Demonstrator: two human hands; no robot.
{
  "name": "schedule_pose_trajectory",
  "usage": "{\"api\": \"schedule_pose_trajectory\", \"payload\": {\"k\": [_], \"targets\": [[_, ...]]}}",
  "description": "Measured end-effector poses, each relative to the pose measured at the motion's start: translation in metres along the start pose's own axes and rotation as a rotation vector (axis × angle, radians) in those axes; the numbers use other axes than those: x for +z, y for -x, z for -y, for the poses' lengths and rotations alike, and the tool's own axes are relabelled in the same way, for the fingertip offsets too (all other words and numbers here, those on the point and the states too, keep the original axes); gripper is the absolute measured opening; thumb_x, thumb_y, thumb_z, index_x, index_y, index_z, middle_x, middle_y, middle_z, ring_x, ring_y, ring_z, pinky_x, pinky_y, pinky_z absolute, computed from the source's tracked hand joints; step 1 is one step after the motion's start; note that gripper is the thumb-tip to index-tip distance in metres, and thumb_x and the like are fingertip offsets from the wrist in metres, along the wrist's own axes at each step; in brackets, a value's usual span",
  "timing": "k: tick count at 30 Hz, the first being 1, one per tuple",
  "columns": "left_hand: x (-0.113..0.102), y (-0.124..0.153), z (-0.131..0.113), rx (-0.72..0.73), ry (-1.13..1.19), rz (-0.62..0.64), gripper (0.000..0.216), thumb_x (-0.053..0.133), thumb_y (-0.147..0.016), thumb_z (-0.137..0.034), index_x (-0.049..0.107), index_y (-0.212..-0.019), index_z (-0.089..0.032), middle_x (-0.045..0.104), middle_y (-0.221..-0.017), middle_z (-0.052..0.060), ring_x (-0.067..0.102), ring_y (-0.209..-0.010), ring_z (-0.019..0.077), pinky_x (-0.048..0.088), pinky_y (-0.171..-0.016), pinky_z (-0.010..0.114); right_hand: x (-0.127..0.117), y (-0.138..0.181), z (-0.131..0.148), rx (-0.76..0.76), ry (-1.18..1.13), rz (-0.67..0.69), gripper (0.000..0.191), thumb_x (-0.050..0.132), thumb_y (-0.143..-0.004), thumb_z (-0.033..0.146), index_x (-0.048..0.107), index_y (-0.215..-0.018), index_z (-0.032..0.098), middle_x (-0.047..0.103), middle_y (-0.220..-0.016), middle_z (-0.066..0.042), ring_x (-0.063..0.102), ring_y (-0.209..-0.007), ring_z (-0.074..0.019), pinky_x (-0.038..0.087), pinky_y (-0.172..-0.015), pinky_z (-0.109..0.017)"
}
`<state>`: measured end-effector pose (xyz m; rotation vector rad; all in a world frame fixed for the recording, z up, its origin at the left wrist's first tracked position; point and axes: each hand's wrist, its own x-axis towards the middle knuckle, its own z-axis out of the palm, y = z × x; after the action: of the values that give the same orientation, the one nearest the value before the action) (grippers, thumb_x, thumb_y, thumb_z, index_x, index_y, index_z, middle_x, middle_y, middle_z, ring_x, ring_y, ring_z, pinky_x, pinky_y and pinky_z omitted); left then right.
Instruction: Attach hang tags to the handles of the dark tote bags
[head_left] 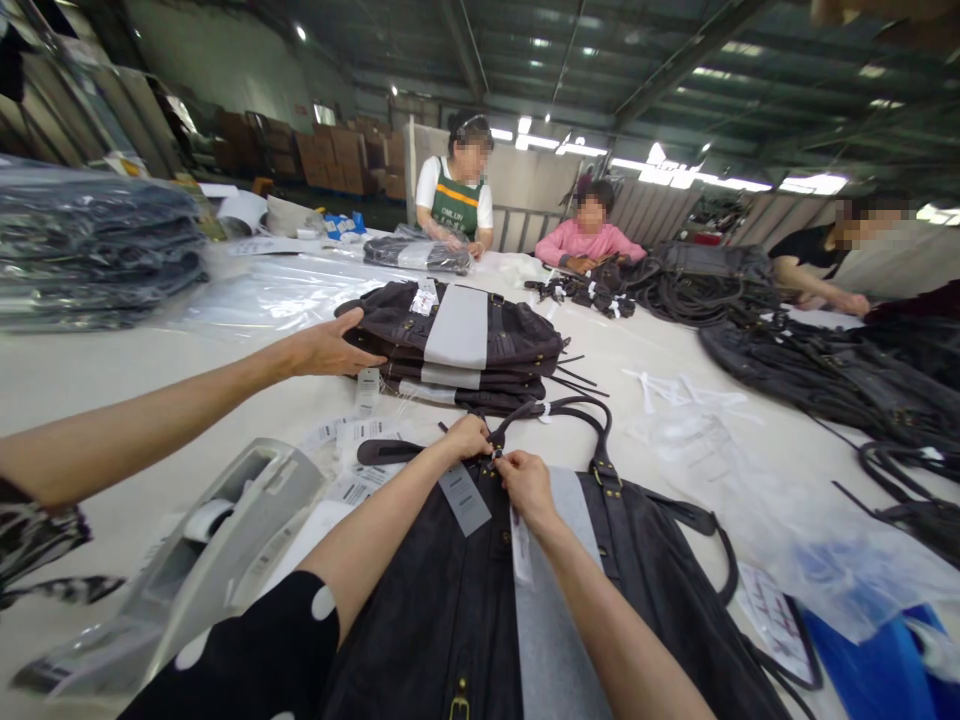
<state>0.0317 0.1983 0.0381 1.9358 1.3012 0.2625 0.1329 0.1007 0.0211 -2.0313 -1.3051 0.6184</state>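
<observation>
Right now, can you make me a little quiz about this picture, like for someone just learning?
1. True or false: the left hand and right hand are far apart, at opposite ends of the near bag.
2. What colour is the wide band on the top bag of the stack? A red, B light grey, C green.
3. Fill the gap: a co-worker's hand reaches to the stack from the ____ side of the picture.

Key: 1 false, they are close together; 2 B; 3 left.

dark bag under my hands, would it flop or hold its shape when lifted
The dark bag would probably sag, as its body lies spread flat. Its handle may be springier, since it forms a rounded arch. The grey strip across the body looks sheet-like and might crease.
</observation>
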Motion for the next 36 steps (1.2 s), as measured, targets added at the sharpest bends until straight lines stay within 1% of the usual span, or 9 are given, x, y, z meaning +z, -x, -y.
{"api": "schedule_pose_trajectory", "payload": {"k": [4,10,16,21,24,29,32,34,36], "targets": [[-0.003,0.004,-0.001,0.014,0.130,0.049,0.014,0.054,-0.056,-0.003,0.061,-0.064,-0.011,0.050,-0.053,-0.002,0.046,-0.053,0.0084,0.032,-0.050,0.019,0.004,0.001,0.005,0.007,0.158,-0.036,0.018,0.051,-0.079,0.028,0.065,-0.073,0.019,0.064,-0.065,-0.003,0.056,-0.060,-0.0141,0.030,-0.052,-0.022],[-0.009,0.008,-0.009,0.022,0.288,0.123,0.019,0.047,-0.058,-0.001,0.062,-0.063,-0.011,0.050,-0.047,-0.002,0.045,-0.047,0.0080,0.033,-0.048,0.020,0.009,0.004,0.010,0.044,0.288,-0.067,0.019,0.048,-0.082,0.032,0.063,-0.079,0.020,0.067,-0.079,-0.006,0.059,-0.074,-0.0180,0.031,-0.056,-0.024],[-0.008,0.004,-0.003,-0.009,0.349,0.206,0.027,0.042,-0.055,0.004,0.063,-0.064,-0.010,0.051,-0.046,-0.003,0.047,-0.046,0.0072,0.034,-0.049,0.018,0.013,0.007,0.014,0.093,0.349,-0.109,0.019,0.045,-0.084,0.033,0.058,-0.084,0.019,0.066,-0.081,-0.007,0.060,-0.076,-0.0196,0.033,-0.059,-0.025],[-0.006,-0.001,0.005,-0.022,0.432,0.351,0.027,0.042,-0.057,0.003,0.064,-0.067,-0.010,0.054,-0.049,-0.004,0.047,-0.047,0.0055,0.035,-0.051,0.017,0.016,0.008,0.015,0.138,0.380,-0.124,0.022,0.043,-0.085,0.034,0.056,-0.090,0.017,0.065,-0.080,-0.010,0.060,-0.075,-0.0213,0.033,-0.058,-0.026],[-0.007,-0.002,0.007,0.004,0.483,0.390,0.025,0.043,-0.052,0.001,0.061,-0.065,-0.010,0.055,-0.051,-0.002,0.048,-0.045,0.0069,0.039,-0.050,0.019,0.015,0.005,0.012,0.140,0.307,-0.114,0.020,0.045,-0.083,0.034,0.057,-0.083,0.018,0.065,-0.075,-0.008,0.059,-0.072,-0.0204,0.032,-0.056,-0.025],[-0.008,0.002,0.007,0.043,0.436,0.379,0.012,0.050,-0.051,-0.007,0.057,-0.059,-0.011,0.050,-0.049,-0.002,0.048,-0.047,0.0090,0.043,-0.051,0.022,0.010,0.000,0.005,0.098,0.118,-0.070,0.017,0.048,-0.078,0.030,0.057,-0.068,0.018,0.063,-0.065,-0.005,0.055,-0.059,-0.0148,0.031,-0.053,-0.023],[-0.005,0.004,0.008,0.073,0.340,0.305,0.002,0.054,-0.052,-0.011,0.052,-0.054,-0.012,0.044,-0.044,-0.004,0.043,-0.044,0.0080,0.036,-0.046,0.020,0.010,-0.001,0.002,0.099,0.091,-0.075,0.017,0.049,-0.078,0.029,0.057,-0.067,0.018,0.061,-0.063,-0.003,0.052,-0.056,-0.0136,0.031,-0.052,-0.022],[-0.002,0.005,0.008,0.100,0.255,0.247,0.003,0.053,-0.053,-0.012,0.051,-0.052,-0.013,0.041,-0.043,-0.005,0.039,-0.043,0.0078,0.032,-0.043,0.020,0.011,-0.001,0.000,0.084,0.103,-0.085,0.018,0.049,-0.078,0.029,0.057,-0.067,0.018,0.060,-0.062,-0.003,0.052,-0.057,-0.0136,0.030,-0.052,-0.022],[0.000,0.005,0.008,0.133,0.163,0.195,0.003,0.052,-0.054,-0.011,0.051,-0.053,-0.014,0.041,-0.043,-0.005,0.040,-0.045,0.0086,0.031,-0.044,0.020,0.011,-0.001,-0.002,0.064,0.117,-0.086,0.018,0.049,-0.078,0.030,0.056,-0.066,0.018,0.060,-0.061,-0.002,0.051,-0.057,-0.0137,0.028,-0.051,-0.022]]}}
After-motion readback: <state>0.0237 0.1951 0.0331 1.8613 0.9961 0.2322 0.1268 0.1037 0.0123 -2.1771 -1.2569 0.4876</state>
